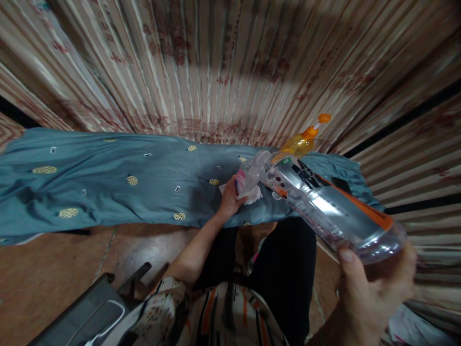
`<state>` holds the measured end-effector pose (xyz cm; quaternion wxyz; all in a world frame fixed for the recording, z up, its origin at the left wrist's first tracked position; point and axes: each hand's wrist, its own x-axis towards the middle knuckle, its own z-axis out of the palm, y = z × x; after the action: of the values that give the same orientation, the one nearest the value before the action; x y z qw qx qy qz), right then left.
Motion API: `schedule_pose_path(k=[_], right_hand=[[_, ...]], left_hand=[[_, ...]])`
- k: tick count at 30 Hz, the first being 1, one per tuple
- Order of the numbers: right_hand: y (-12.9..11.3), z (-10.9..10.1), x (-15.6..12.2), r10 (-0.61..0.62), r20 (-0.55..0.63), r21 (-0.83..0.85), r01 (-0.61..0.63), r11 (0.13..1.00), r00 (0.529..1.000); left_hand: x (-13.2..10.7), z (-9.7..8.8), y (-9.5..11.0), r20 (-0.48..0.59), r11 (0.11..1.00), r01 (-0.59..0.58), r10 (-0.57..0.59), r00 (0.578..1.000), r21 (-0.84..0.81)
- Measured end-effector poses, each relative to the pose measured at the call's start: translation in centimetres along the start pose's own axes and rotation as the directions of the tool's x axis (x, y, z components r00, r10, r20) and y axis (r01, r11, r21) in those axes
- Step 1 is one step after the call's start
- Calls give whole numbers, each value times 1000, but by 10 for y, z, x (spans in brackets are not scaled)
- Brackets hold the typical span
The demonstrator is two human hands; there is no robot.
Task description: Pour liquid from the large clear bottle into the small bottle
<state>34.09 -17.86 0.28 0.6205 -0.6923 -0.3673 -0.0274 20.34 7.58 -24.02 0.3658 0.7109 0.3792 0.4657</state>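
My right hand (pixel 374 283) is closed around the base of a large clear plastic bottle (pixel 324 202) with a silver and orange label, held tilted with its neck pointing down to the left. My left hand (pixel 230 197) rests on a blue patterned cloth (pixel 108 187) and pinches a white tissue or wipe (pixel 252 192) right under the bottle's mouth. Just behind the big bottle stands a small yellow bottle (pixel 300 142) with an orange cap.
The blue cloth covers a long low surface running left to right in front of striped curtains (pixel 216 62). A dark metal object (pixel 90 312) sits at the lower left on a reddish-brown floor (pixel 43 274). My dark trousers and patterned shirt fill the bottom centre.
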Motion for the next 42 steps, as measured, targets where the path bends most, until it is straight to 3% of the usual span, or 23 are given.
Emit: schedule_pose_path(k=[9,28,42], right_hand=[[2,1,1,9,-41,18,-8,1000,999],[0,1,1,-42,-13,61,43,997,999],[3,-1,2,2,-27,-1,-2,1000,1000]], left_hand=[[0,0,2,-7,1000,-1,1,1000,-24],[0,1,0,-11,999,-34,34,999,-3],[-1,3,-6,-1,999,-29,29,1000,19]])
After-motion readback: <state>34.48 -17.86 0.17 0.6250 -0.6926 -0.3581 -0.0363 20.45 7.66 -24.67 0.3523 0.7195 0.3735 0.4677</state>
